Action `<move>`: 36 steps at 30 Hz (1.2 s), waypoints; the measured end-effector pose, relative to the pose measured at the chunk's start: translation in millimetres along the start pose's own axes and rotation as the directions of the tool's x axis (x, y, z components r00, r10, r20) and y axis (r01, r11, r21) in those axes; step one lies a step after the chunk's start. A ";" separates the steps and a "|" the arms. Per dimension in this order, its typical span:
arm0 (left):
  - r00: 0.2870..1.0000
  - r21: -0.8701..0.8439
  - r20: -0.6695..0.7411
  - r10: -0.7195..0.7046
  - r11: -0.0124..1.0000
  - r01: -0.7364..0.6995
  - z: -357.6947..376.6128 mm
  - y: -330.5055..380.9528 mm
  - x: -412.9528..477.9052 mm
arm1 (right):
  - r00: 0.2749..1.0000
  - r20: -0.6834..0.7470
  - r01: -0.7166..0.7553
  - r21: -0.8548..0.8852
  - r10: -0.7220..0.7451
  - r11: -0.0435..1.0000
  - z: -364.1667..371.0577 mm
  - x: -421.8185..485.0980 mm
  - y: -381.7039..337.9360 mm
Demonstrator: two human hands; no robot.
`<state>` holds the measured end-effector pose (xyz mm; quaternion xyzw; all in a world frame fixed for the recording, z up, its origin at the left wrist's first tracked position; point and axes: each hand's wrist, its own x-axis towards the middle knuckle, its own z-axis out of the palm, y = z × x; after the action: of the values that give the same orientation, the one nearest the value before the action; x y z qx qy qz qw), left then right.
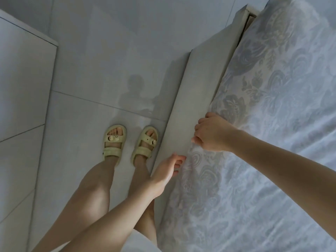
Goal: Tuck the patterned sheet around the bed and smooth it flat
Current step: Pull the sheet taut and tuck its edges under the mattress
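Hands: my right hand [211, 133] gripped the patterned sheet [276, 99] edge; left hand [168, 169] lay open beside it.
Risk: a hard tug, I judged, could bunch it over the bed frame [189, 110].

**A bedroom in a home, seen from beside the bed**

The bed [234, 30] fills the right side, dressed in a patterned sheet [272, 106] of grey-blue flowers and held by a pale, low side rail [196, 99]. Beside the bed lies a glossy floor [100, 70] of large pale tiles, where a person stands bare-legged in pale yellow sandals [113, 142], close to the rail. Across the floor from the bed stands a plain white cabinet [23, 79].
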<state>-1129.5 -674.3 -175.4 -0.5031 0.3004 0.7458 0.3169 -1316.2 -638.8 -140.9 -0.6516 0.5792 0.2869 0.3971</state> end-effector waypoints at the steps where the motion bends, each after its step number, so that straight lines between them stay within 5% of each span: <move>1: 1.000 -0.004 -0.016 0.024 1.000 -0.024 -0.7 -6.2 -1.2 | 0.998 0.057 -0.011 -0.032 0.013 0.999 -1.3 2.2 -3.4; 7: 0.993 -0.055 0.078 0.091 0.995 -0.087 1.3 -43.5 -6.5 | 0.917 0.364 -0.163 -0.033 0.164 0.986 -0.8 27.7 -23.8; 13: 0.978 0.046 0.208 0.024 0.998 -0.034 12.3 -67.6 2.9 | 0.921 0.334 -0.212 0.004 0.199 0.977 4.4 12.1 -24.7; 17: 0.955 -0.056 0.276 -0.104 0.991 0.124 32.8 -75.7 10.0 | 0.959 0.200 -0.206 0.008 0.200 0.979 1.5 4.5 -31.1; 21: 0.961 -0.107 0.260 -0.091 0.987 0.122 30.7 -78.7 18.9 | 0.996 -0.078 -0.045 -0.049 0.041 0.998 17.2 -6.5 -62.7; 25: 0.976 -0.120 0.219 -0.019 0.992 0.046 17.4 -76.0 9.7 | 0.996 0.082 -0.032 -0.132 0.043 0.991 43.3 -5.6 -83.5; 30: 0.982 -0.048 -0.137 0.132 0.989 -0.140 -29.4 -99.3 -2.3 | 0.964 0.237 -0.086 -0.139 0.118 0.986 39.8 20.7 -87.2; 33: 0.993 0.050 -0.093 0.075 0.996 -0.071 -38.8 -132.3 -23.7 | 0.930 0.315 -0.138 -0.177 0.190 0.974 40.6 28.0 -87.8; 36: 0.998 0.066 -0.014 -0.054 0.996 0.055 -27.2 -168.6 -40.5 | 0.951 0.248 -0.153 -0.148 0.187 0.977 41.5 29.2 -88.6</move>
<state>-971.7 -597.8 -167.6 -0.5048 0.3131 0.7235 0.3518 -1220.7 -617.7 -170.5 -0.5797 0.5566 0.4396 0.4012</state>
